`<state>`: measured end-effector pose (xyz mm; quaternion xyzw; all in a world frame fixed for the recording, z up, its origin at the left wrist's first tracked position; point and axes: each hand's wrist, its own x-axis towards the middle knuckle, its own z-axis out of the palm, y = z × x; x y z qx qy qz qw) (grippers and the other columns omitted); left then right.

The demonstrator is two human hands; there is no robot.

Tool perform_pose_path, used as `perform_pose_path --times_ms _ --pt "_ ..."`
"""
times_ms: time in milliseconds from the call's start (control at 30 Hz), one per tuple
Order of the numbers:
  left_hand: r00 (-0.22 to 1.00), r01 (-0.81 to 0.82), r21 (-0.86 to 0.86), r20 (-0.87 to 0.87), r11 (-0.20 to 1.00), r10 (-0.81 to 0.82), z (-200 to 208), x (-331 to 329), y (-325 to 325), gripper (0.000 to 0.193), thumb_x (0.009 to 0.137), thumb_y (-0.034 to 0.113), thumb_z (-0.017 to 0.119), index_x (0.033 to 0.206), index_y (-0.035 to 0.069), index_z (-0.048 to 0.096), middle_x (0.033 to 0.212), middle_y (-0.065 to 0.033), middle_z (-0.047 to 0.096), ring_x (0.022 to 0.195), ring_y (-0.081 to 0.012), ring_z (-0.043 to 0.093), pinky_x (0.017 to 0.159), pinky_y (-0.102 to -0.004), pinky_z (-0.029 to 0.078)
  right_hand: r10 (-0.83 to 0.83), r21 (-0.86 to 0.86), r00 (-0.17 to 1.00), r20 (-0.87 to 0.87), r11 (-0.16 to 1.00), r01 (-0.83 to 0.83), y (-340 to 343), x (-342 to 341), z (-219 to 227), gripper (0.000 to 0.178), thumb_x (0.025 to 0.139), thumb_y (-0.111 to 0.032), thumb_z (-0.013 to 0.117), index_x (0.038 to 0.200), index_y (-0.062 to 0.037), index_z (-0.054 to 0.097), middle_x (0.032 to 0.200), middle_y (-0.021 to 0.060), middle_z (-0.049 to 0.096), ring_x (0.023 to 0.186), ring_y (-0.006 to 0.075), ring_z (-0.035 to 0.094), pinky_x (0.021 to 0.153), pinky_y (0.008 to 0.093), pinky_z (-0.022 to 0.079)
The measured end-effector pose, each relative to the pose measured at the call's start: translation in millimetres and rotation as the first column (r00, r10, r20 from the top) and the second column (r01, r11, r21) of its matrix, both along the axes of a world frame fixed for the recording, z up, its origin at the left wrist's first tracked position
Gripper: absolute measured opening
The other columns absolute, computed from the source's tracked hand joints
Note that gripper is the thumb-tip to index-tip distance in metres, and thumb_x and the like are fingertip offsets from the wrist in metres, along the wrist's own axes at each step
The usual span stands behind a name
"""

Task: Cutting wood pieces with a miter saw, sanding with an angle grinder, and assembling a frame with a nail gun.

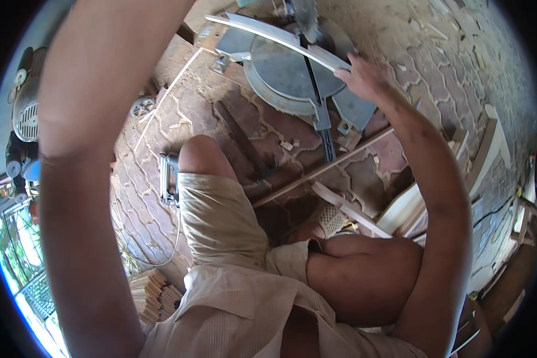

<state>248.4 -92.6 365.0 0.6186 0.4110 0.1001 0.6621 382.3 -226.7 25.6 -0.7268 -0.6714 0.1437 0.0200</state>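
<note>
My right hand (364, 77) grips the right end of a pale wooden strip (280, 39). The strip lies across the round grey table (280, 74) of a mitre saw. At the top, the toothed saw blade (306, 19) stands just behind the strip, near the table's dark slot. My left arm (83, 119) reaches up past the upper edge of the picture, so my left hand is out of sight. A brown hammer-like tool (241, 140) lies on the floor between my knee and the saw.
A nail gun-like tool (169, 179) is beside my left knee. A long thin batten (322, 170) crosses the paving in front of me. Stacked wood pieces (152, 295) sit at lower left, and boards (406, 209) lie under my right arm. Sawdust and offcuts litter the floor.
</note>
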Motion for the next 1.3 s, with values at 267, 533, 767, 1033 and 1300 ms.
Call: perform_pose_path --times_ms 267,533,767,1033,1300 --pt "0.896 -0.157 0.643 -0.226 0.749 0.382 -194.6 -187.9 40.3 0.032 0.103 0.021 0.06 0.124 -0.004 0.063 0.105 -0.0141 0.071 0.091 -0.018 0.07 0.082 -0.0311 0.055 -0.011 0.037 0.993 -0.113 0.999 0.016 3.4 2.4 -2.2 0.06 0.091 -0.04 0.074 0.127 0.0056 0.057 0.124 0.0292 0.06 0.118 0.0469 0.058 0.1 0.0537 0.048" --pt "0.481 -0.805 -0.318 0.144 0.5 0.865 -391.5 -249.1 179.8 0.013 0.098 0.005 0.064 0.108 0.0 0.056 0.086 -0.0176 0.068 0.072 -0.0283 0.069 0.061 -0.0382 0.063 0.034 0.129 0.991 -0.129 0.992 -0.018 11.2 -7.0 -6.4 0.056 0.089 -0.04 0.076 0.116 0.0051 0.057 0.112 0.0286 0.062 0.104 0.0501 0.062 0.089 0.0557 0.051" --pt "0.29 -0.879 -0.36 0.117 0.313 0.95 -400.6 -236.9 203.2 0.01 0.099 0.004 0.064 0.105 -0.003 0.064 0.101 -0.0179 0.069 0.086 -0.0285 0.07 0.069 -0.0379 0.065 0.078 0.224 0.983 -0.167 0.974 -0.039 11.8 -4.2 -11.7 0.053 0.088 -0.038 0.078 0.111 0.0058 0.058 0.106 0.0286 0.063 0.099 0.05 0.062 0.084 0.0544 0.051" --pt "0.309 -0.873 -0.365 0.104 0.325 0.946 -405.8 -224.3 201.9 0.014 0.098 0.002 0.068 0.109 -0.005 0.065 0.098 -0.0159 0.068 0.085 -0.0258 0.069 0.069 -0.0391 0.066 0.048 0.137 0.992 -0.116 0.99 -0.032 8.8 3.7 -12.7 0.051 0.088 -0.039 0.077 0.115 0.0 0.06 0.115 0.0239 0.065 0.107 0.0464 0.065 0.091 0.0556 0.053" --pt "0.368 -0.846 -0.367 0.124 0.387 0.921 -403.0 -240.5 207.3 0.015 0.1 0.006 0.066 0.108 -0.006 0.065 0.096 -0.0171 0.068 0.081 -0.0269 0.069 0.07 -0.0413 0.066 0.039 0.156 0.992 -0.12 0.988 -0.02 11.0 -6.9 -3.3 0.056 0.089 -0.038 0.077 0.119 0.0058 0.058 0.113 0.0281 0.064 0.106 0.049 0.063 0.089 0.0536 0.052"
